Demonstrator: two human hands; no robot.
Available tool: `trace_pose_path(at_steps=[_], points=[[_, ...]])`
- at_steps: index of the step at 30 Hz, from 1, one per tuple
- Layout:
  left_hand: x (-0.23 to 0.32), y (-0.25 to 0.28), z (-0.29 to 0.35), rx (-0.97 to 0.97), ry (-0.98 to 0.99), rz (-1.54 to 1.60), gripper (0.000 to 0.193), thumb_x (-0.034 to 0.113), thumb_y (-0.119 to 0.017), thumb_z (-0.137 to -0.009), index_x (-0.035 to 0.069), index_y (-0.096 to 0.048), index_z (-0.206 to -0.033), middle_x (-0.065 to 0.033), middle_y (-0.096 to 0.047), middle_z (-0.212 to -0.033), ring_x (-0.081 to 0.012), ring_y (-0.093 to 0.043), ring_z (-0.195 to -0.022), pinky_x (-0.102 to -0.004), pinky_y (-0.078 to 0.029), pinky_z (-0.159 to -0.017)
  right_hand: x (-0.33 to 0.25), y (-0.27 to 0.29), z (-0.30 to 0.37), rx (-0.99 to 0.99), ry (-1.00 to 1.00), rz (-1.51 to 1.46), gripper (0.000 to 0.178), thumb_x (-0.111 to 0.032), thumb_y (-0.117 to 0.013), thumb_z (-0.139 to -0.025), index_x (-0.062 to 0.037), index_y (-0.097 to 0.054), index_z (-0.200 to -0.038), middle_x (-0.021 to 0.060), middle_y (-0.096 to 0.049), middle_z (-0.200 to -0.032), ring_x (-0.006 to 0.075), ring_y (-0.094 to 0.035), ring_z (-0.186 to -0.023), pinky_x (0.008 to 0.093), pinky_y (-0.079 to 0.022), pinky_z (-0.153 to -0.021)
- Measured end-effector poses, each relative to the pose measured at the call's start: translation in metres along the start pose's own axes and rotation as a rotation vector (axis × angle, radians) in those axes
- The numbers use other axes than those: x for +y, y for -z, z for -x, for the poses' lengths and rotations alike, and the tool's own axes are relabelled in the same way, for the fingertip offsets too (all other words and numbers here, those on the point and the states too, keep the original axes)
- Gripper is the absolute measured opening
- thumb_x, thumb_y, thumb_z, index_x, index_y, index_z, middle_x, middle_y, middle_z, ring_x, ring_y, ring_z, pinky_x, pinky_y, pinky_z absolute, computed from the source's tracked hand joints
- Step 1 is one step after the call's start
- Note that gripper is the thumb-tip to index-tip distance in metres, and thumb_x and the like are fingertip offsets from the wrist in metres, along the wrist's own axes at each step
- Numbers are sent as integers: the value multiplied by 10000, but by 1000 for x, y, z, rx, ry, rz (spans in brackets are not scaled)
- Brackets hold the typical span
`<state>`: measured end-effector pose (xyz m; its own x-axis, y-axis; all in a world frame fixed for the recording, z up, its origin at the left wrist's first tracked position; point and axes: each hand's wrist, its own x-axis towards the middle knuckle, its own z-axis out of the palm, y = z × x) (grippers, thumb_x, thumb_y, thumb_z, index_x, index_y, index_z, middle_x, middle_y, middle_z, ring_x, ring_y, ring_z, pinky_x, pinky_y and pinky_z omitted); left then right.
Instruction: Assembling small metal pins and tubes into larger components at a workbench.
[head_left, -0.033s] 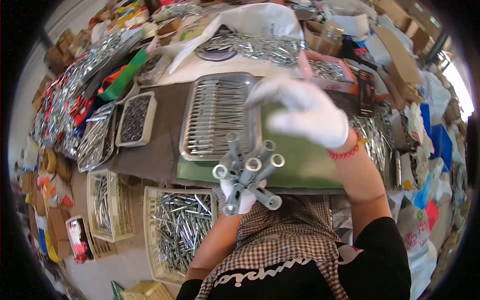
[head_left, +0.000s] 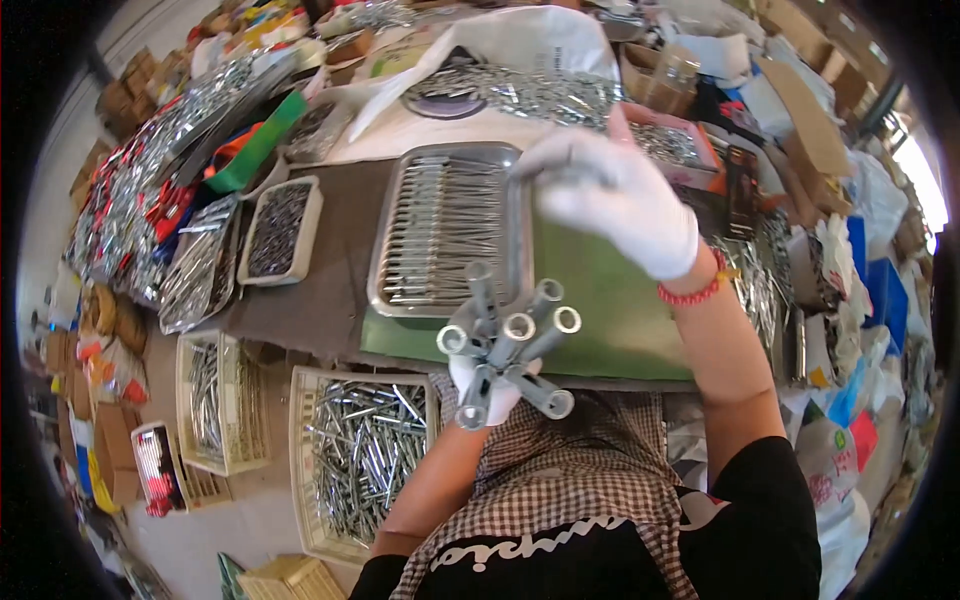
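My left hand (head_left: 500, 398), in a white glove, is closed around a bundle of several grey metal tubes (head_left: 508, 347) with their round open ends up. It is at the near edge of the table, over my checked apron. My white-gloved right hand (head_left: 625, 205) is raised above the table, just right of a metal tray (head_left: 527, 240). Its fingers are smeared by motion. A grey streak shows at them, and I cannot make out whether it is a held part. Thin metal rods with thicker sleeves (head_left: 445, 225) lie side by side in the tray.
A green mat (head_left: 610, 310) lies under the tray. To its left stands a white tub of small dark parts (head_left: 275, 232). Below left is a cream crate of metal tubes (head_left: 297, 460). A pink box (head_left: 665, 135) and loose metal parts (head_left: 525, 92) occupy the back.
The fingers of my right hand have drawn in from a wider curve, blurred in both frames. My left hand keeps its hold on the tubes. The whole view has shifted slightly.
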<state>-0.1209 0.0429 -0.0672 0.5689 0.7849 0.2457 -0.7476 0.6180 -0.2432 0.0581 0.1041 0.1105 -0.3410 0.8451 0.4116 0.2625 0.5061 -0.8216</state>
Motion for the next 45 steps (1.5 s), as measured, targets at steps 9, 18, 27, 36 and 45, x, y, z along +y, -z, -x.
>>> trace_pose_path(at_steps=[9,18,27,36,45], points=[[0,-16,-3,342,-64,-207,258,300,-494,-962,61,-563,-1031,-13,-609,-736,-199,-660,-606,-372,-577,-478,142,-55,-101,-47,-77,913,246,-227,-565,-865,-118,-706,-1035,150,-686,-986,317,-644,-937,423,-509,-837],[-5,-30,-7,518,-136,-429,215,268,-475,-968,65,-546,-986,-27,-557,-697,-193,-626,-558,-338,-524,-430,169,-73,-137,-117,188,1245,339,-153,-617,-806,-141,-602,-1145,106,-645,-1083,285,-620,-1002,441,-490,-841],[-7,-34,-7,514,-158,-518,244,189,-491,-950,1,-553,-1093,-38,-571,-715,-175,-626,-540,-305,-539,-439,177,-78,-145,-145,298,1245,177,-123,-526,-869,-56,-641,-986,111,-659,-1046,263,-670,-875,395,-539,-684],[-6,-26,-7,449,-151,-482,328,198,-478,-956,-14,-510,-1204,-57,-602,-756,-193,-652,-575,-326,-574,-470,142,-47,-116,58,120,855,312,-125,-574,-840,-101,-651,-1141,117,-679,-1028,260,-663,-924,369,-531,-817],[-2,-7,3,508,-183,-578,518,362,-553,-944,68,-434,-1354,-62,-599,-982,-224,-667,-788,-357,-580,-669,12,-17,-18,234,-167,-340,288,-108,-594,-939,29,-580,-1191,53,-628,-927,112,-614,-773,256,-518,-722]])
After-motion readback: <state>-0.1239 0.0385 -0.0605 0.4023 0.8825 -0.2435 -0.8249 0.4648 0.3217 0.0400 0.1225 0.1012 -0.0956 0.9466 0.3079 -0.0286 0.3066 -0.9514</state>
